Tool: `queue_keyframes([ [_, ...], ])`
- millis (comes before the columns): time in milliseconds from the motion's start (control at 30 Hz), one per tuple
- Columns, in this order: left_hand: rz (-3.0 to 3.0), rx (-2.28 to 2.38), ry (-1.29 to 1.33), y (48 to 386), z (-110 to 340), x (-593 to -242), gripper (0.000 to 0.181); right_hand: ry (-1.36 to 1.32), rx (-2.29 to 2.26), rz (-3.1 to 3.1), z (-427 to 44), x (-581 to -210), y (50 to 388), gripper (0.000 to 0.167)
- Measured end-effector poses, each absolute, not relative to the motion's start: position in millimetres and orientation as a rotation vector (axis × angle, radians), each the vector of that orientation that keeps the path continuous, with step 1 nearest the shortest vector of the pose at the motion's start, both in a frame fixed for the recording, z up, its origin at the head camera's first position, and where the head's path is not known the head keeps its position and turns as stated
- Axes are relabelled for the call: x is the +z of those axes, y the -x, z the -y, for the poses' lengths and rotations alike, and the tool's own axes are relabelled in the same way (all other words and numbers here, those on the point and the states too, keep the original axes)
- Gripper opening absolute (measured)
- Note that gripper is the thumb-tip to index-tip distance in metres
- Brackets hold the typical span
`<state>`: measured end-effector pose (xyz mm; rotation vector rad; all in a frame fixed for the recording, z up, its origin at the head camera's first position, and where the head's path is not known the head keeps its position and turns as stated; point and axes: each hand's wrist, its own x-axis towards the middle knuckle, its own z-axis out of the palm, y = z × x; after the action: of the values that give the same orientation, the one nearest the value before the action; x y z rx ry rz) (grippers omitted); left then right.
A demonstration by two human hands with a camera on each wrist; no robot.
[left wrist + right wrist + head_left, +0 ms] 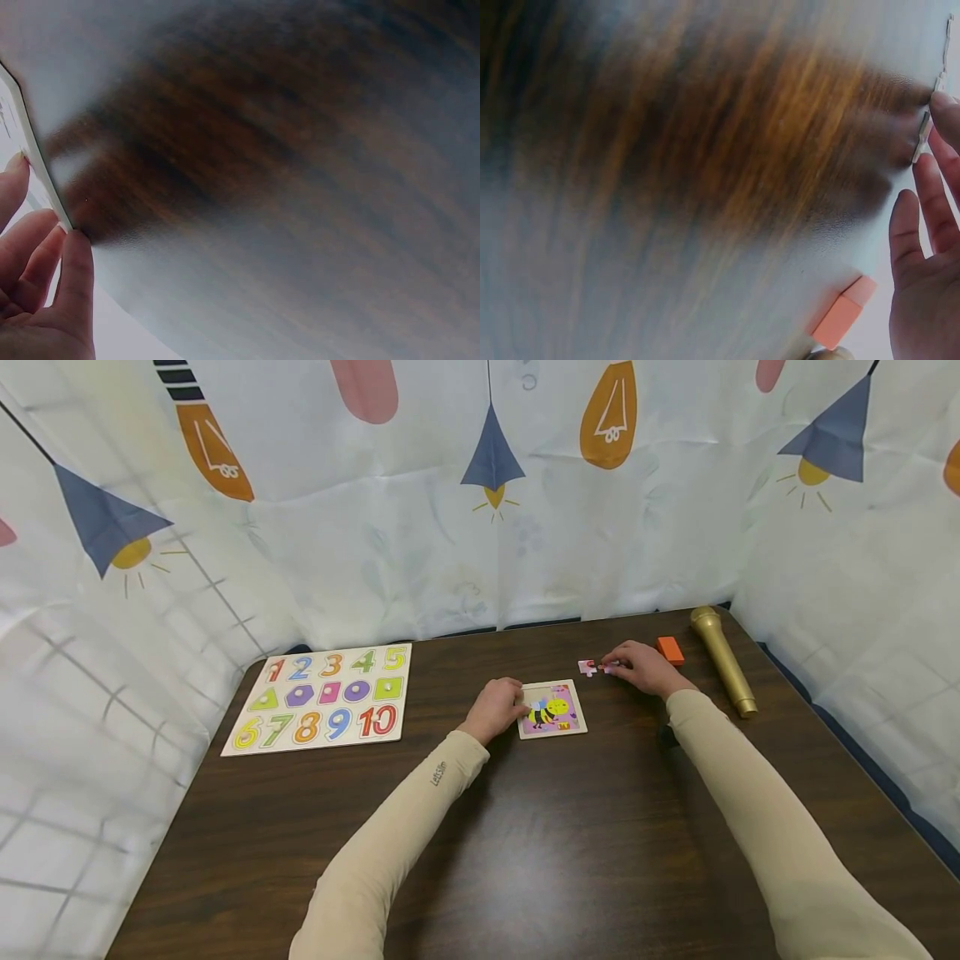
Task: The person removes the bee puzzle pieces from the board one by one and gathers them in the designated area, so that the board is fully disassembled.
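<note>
A small square bee puzzle board [553, 710] with a pale wooden rim lies on the table in the head view. My left hand [495, 708] holds it by the left side, thumb over the rim; in the left wrist view the fingertips [77, 244] meet the board's edge. Farther right, my right hand [645, 668] has its fingertips about a small pink-purple puzzle piece [612, 667] at the tabletop, partly hidden by the fingers. Just left of that lies another puzzle piece [587, 668], white and pink. The right wrist view shows the pieces edge-on beside the fingers [930, 187].
A number-and-shape board [315, 700] lies at the left of the dark wooden table [480, 860]. An orange block [670, 650] sits right of my right hand, and a gold microphone [723, 662] lies near the right edge. Patterned curtains [420, 552] hang around the table.
</note>
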<state>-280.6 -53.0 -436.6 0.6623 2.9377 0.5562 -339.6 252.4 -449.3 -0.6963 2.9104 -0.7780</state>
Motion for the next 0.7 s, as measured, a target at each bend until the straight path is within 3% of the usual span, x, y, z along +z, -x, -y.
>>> queue_keyframes([
  [467,-2.937,0.564,-0.671,281.4,53.2,-436.9,0.024,0.678,-0.746,-2.888,-241.1,-444.5,341.6,0.028],
  [700,-2.946,0.559,-0.682,280.5,53.1,-437.3,0.019,0.792,-0.744,-2.834,-217.3,-440.8,334.5,0.028],
])
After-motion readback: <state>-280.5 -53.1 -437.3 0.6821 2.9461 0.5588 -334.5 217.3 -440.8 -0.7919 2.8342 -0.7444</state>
